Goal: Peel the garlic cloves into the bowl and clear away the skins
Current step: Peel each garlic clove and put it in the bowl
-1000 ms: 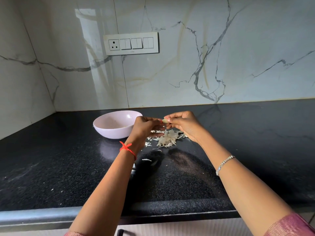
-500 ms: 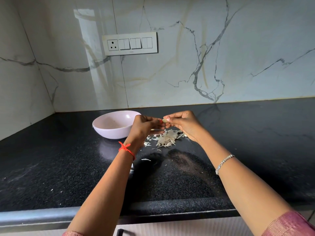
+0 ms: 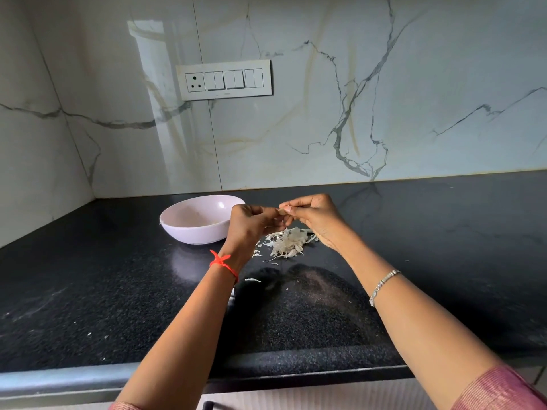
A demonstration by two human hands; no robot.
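Hands, two, raised together above the far middle of the counter.

- Left hand: fingers curled, tips pinching at the garlic clove, apparently at its skin. The contact is too small to confirm.
- Right hand: thumb and fingers pinch the clove's other end, holding it above the heap.
- Bowl: pale, toward the counter's far-left corner, just beside the left hand. Its contents are hard to make out.
- Skins: a loose papery heap on the counter below the hands, near the bowl's right side. Stray flakes lie toward the near edge.

Step, as judged: peeling, mid-clove, with the skins not yet cleared. The next move calls for stripping the remaining skin so it drops on the heap. A short carry leftward over the bowl's rim would then release the clove.

Room: the marble wall stands close behind the bowl and a side wall closes the left. A wide stretch of counter runs rightward from the right hand. The near edge is well apart from the heap, giving space to sweep the skins.
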